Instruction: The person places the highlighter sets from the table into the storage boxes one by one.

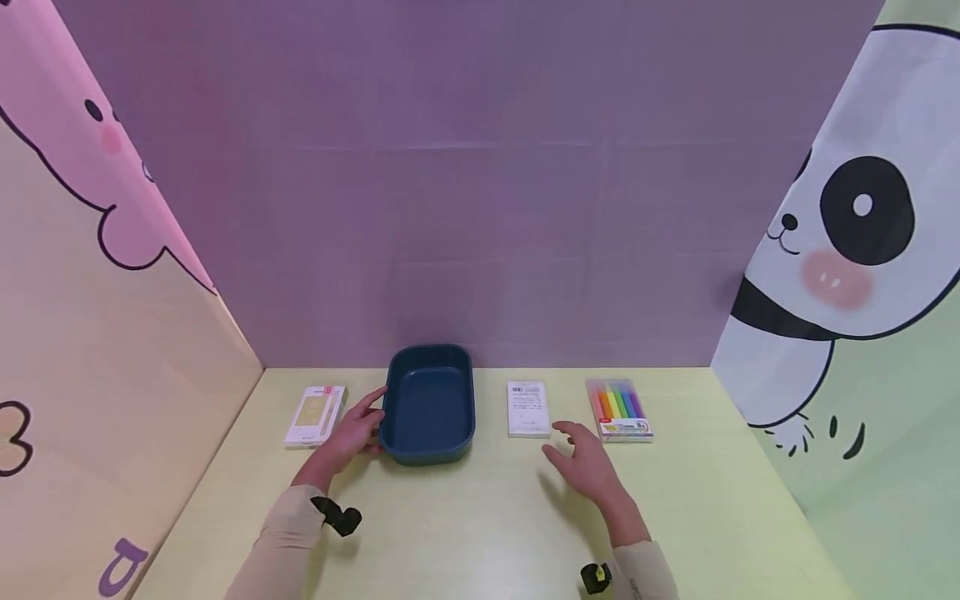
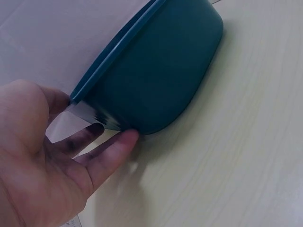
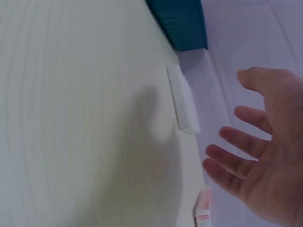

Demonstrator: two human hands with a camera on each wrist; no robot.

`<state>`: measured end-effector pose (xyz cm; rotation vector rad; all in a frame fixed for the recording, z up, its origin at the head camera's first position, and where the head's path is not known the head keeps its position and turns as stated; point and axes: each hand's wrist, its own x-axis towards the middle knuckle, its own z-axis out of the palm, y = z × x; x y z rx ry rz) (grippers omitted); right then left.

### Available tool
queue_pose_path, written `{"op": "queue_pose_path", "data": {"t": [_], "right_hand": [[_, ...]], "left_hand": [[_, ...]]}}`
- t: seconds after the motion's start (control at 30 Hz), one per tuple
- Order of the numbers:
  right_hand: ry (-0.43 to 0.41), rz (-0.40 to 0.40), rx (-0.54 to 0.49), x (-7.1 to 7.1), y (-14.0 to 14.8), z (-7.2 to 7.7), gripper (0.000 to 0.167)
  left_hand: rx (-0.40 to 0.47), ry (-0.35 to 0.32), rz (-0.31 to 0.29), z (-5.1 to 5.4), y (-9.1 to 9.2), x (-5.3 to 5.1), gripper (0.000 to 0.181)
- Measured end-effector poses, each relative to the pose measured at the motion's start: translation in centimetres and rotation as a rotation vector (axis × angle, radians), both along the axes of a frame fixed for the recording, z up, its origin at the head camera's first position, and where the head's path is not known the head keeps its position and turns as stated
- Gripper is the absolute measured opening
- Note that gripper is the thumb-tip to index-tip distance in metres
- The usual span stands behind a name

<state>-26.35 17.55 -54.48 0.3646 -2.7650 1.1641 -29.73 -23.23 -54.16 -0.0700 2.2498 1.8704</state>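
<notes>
A dark blue plastic bin (image 1: pixel 429 454) stands upright on the table in the head view. My left hand (image 1: pixel 358 432) is at its left side, fingertips touching the outer wall and rim; the left wrist view shows these fingers (image 2: pixel 116 153) fairly straight against the bin (image 2: pixel 161 66). Over the table, my right hand (image 1: pixel 587 467) hovers with spread fingers, holding nothing. Just ahead of it, to the left, lies a flat white box (image 1: pixel 528 410) with printed text, also visible in the right wrist view. To its right is a clear pack of colored markers (image 1: pixel 620 410).
Left of the bin lies a white and pink box (image 1: pixel 316 417) with a gold panel, close to my left hand. A purple backdrop (image 1: pixel 480 208) rises at the table's far edge. Printed cartoon panels stand on both sides, a panda (image 1: pixel 832 217) on the right.
</notes>
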Motion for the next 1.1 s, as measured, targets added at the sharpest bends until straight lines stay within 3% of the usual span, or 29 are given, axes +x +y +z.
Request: {"op": "queue_pose_path", "data": {"t": [0.3,0.6,1.1], "right_hand": [[0.057,-0.109,0.064,-1.8,-1.0,-1.6,0.043],[-0.035,-0.23,0.19,-3.5,-3.1,-1.7,0.054],[-0.099,-0.243,0.272,-5.2,-5.0,-1.7,0.081]], "left_hand": [[0.027,-0.019,0.0,-0.4,0.1,0.5,0.053],[0.037,-0.008,0.005,-0.3,0.0,0.2,0.053],[0.067,-0.007,0.009,-0.7,-0.3,0.0,0.053]]}}
